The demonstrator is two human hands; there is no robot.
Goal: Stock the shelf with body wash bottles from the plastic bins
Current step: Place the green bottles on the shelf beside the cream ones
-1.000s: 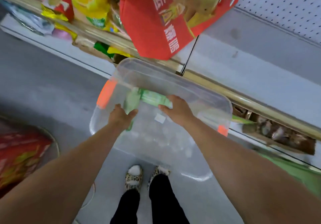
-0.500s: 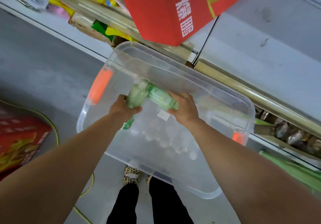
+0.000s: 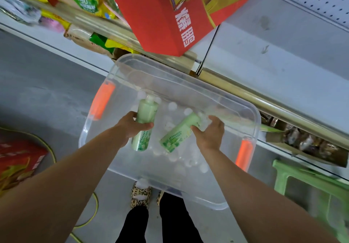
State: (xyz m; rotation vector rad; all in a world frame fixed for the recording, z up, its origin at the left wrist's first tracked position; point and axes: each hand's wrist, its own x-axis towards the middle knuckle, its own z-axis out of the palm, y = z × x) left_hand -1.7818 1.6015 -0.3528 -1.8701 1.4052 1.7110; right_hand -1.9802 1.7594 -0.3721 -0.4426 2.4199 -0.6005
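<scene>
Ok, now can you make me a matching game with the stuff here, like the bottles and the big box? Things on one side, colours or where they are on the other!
Things:
1 bin handle
2 big box
3 slippers
4 bottles

Matches:
A leopard spots
B one held in the left hand, one in the right hand
C orange
D red

Pairs: 1-C, 2-D, 3-A, 4-B
</scene>
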